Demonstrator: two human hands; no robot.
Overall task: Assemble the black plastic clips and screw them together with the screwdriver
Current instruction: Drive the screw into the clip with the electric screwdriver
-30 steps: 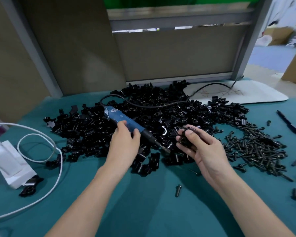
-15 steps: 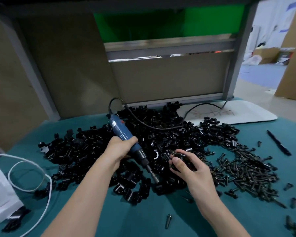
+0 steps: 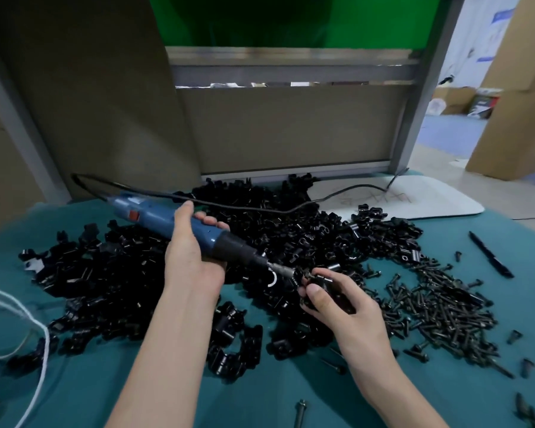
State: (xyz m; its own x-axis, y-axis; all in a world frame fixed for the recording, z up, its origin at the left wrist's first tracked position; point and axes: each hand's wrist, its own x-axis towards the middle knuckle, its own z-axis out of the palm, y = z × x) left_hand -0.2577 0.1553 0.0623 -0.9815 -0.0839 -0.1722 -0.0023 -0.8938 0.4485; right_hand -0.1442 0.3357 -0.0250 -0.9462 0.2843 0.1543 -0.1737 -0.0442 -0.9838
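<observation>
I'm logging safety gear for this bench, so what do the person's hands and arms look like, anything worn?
Nothing worn shows. The left hand and right hand are bare: no gloves, no rings on the fingers that show. The left forearm and right forearm are bare to the picture's bottom edge: no sleeve, watch or bracelet in view.

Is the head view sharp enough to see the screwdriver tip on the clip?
Head view: mild motion blur, worst on the partition at top; screwdriver and bit readable; the clip in the right hand is black against the black pile, detail lost; soft even light, no glare; wide-angle bending at edges.
</observation>
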